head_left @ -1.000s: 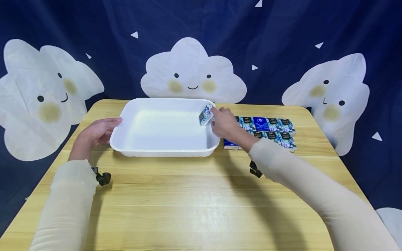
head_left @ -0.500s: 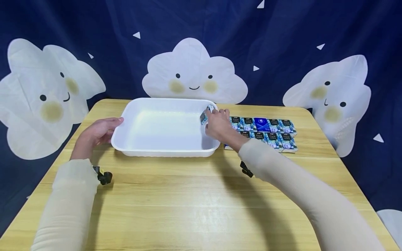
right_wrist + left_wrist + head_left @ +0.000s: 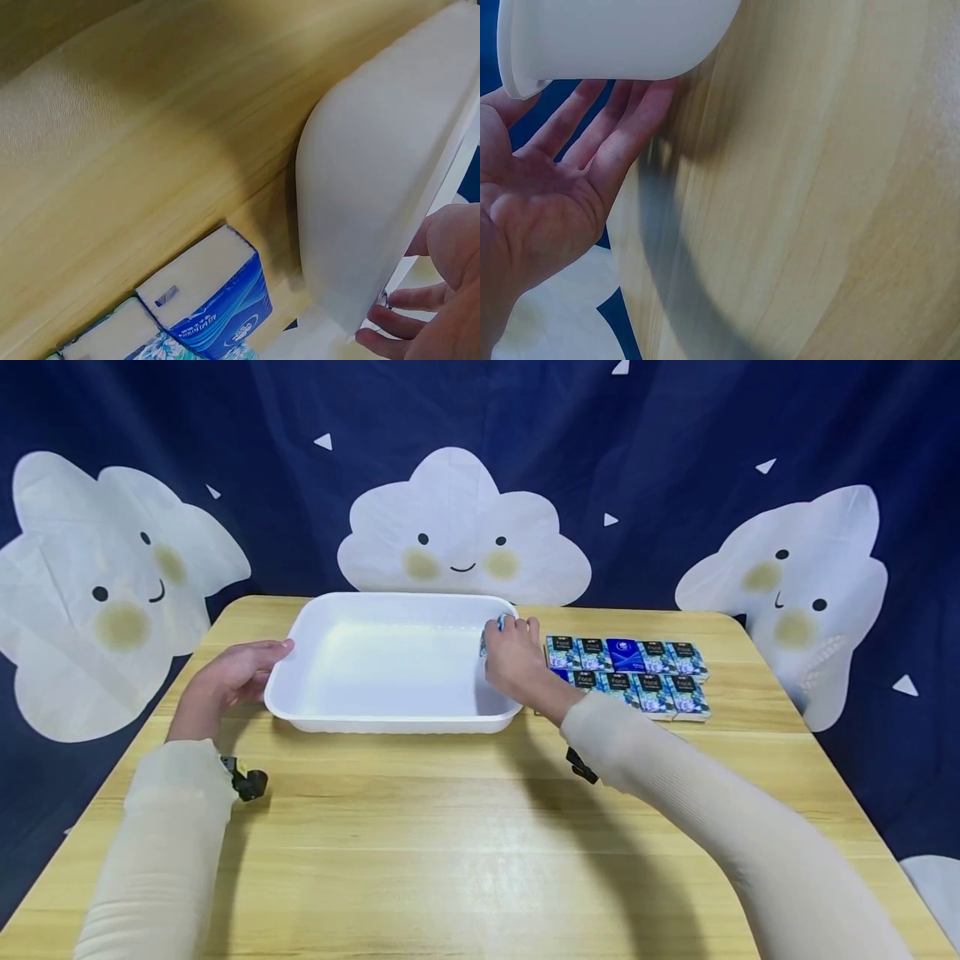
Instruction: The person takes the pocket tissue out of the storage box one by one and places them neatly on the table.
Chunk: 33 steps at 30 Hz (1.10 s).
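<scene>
A white plastic tray (image 3: 397,725) stands on the wooden table. At its left end my left hand (image 3: 234,672) touches the rim and outer wall; the left wrist view shows the fingers (image 3: 622,124) stretched out against the tray, their tips hidden behind it. My right hand (image 3: 517,660) reaches over the right rim and grips a small pack of pocket tissues (image 3: 483,642) just inside the tray. The hand covers most of that pack. In the right wrist view, the fingers (image 3: 416,296) dip past the rim and the pack is nearly hidden.
Two rows of pocket tissue packs (image 3: 654,693), mostly floral with a few plain blue, lie close to the tray's right side. A blue pack (image 3: 225,292) sits at the near end in the right wrist view. A navy curtain with clouds hangs behind the table (image 3: 420,843).
My right hand has moved left and a little deeper over the tray with the tissue pack, now covering more of it. The left hand stays at the tray's left end.
</scene>
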### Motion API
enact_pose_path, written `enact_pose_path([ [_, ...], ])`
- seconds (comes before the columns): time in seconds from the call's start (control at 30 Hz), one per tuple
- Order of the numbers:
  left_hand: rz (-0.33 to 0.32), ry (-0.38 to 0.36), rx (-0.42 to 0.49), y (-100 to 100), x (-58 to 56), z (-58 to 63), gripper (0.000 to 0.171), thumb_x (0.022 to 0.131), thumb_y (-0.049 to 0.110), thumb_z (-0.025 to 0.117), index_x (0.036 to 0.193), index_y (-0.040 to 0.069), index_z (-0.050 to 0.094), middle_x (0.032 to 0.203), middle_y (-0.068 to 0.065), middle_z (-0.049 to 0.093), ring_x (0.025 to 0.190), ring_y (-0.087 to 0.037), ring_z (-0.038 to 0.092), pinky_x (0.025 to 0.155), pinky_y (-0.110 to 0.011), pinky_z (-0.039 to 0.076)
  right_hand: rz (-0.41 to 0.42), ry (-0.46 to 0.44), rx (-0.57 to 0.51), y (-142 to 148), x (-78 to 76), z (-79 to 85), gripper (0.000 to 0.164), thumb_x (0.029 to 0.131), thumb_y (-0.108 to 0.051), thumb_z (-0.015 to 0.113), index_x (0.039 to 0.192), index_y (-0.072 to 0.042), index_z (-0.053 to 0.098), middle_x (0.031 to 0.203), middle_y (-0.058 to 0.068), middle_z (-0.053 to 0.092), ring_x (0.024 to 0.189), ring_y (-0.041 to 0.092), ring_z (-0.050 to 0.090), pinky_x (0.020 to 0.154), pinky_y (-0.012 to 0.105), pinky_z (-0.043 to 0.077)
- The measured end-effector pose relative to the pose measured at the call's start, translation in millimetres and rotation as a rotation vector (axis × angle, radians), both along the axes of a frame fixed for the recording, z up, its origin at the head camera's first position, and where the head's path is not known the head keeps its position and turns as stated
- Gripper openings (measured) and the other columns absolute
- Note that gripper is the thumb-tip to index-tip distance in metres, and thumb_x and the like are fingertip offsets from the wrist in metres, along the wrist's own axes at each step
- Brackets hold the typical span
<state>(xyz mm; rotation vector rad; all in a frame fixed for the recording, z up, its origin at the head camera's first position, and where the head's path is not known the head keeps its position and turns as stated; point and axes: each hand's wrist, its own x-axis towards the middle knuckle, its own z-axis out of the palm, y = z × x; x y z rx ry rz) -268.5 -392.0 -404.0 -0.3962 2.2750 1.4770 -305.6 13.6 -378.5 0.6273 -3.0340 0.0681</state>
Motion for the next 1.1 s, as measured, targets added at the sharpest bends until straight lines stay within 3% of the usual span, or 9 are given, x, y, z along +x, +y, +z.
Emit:
enact_pose_path([
  [0.13,-0.001,-0.003,-0.004,0.0,-0.8,-0.7,0.097,0.095,0.068,0.05,0.164,0.011,0.012,0.16,-0.018,0.031,0.099,-0.004,0.061,0.086,-0.027,0.057,-0.037,-0.007,0.014,-0.1,-3.7,0.0,0.054,0.097,-0.024,0.064,0.142,-0.001,0.045,0.131,0.021,0.058,0.122,0.039,0.053,0.112,0.051,0.028],
  [0.27,0.0,0.0,-0.008,-0.2,-1.4,-1.6,0.096,0.095,0.068,0.05,0.164,0.011,0.012,0.16,-0.018,0.031,0.097,-0.003,0.062,0.086,-0.027,0.057,-0.065,-0.017,0.018,-1.3,-7.0,-1.0,0.067,0.095,-0.033,0.07,0.146,0.001,0.042,0.136,0.02,0.057,0.128,0.039,0.049,0.116,0.051,0.025],
  [0.47,-0.002,0.011,-0.009,0.4,0.1,-2.3,0.093,0.097,0.065,0.049,0.164,0.011,0.013,0.158,-0.018,0.033,0.092,0.002,0.062,0.084,-0.026,0.057,-0.057,0.014,0.088,-4.1,-9.5,-2.9,0.05,0.093,-0.015,0.063,0.138,0.003,0.047,0.125,0.018,0.058,0.12,0.036,0.05,0.113,0.049,0.026],
  [0.6,0.001,0.015,-0.021,0.4,0.8,-2.4,0.093,0.097,0.066,0.048,0.163,0.011,0.014,0.155,-0.016,0.037,0.091,0.003,0.062,0.084,-0.024,0.057,-0.061,0.031,0.101,-5.4,-8.2,-3.4,0.041,0.091,-0.006,0.06,0.13,0.0,0.048,0.116,0.015,0.052,0.115,0.034,0.047,0.112,0.049,0.028],
  [0.8,-0.006,0.011,-0.007,-0.3,0.4,-1.9,0.091,0.099,0.063,0.048,0.164,0.01,0.013,0.155,-0.016,0.036,0.089,0.004,0.063,0.083,-0.025,0.057,-0.073,0.027,0.075,-6.2,-8.0,-5.1,0.044,0.089,0.0,0.061,0.129,-0.002,0.045,0.121,0.014,0.043,0.119,0.033,0.04,0.11,0.046,0.031],
  [1.1,0.0,0.017,-0.027,0.1,1.1,-2.6,0.091,0.098,0.065,0.047,0.164,0.012,0.013,0.16,-0.019,0.032,0.088,0.004,0.062,0.082,-0.023,0.056,-0.062,0.016,0.071,-6.3,-10.3,-8.4,0.046,0.091,-0.001,0.06,0.133,-0.003,0.041,0.124,0.014,0.047,0.121,0.031,0.044,0.11,0.043,0.036],
])
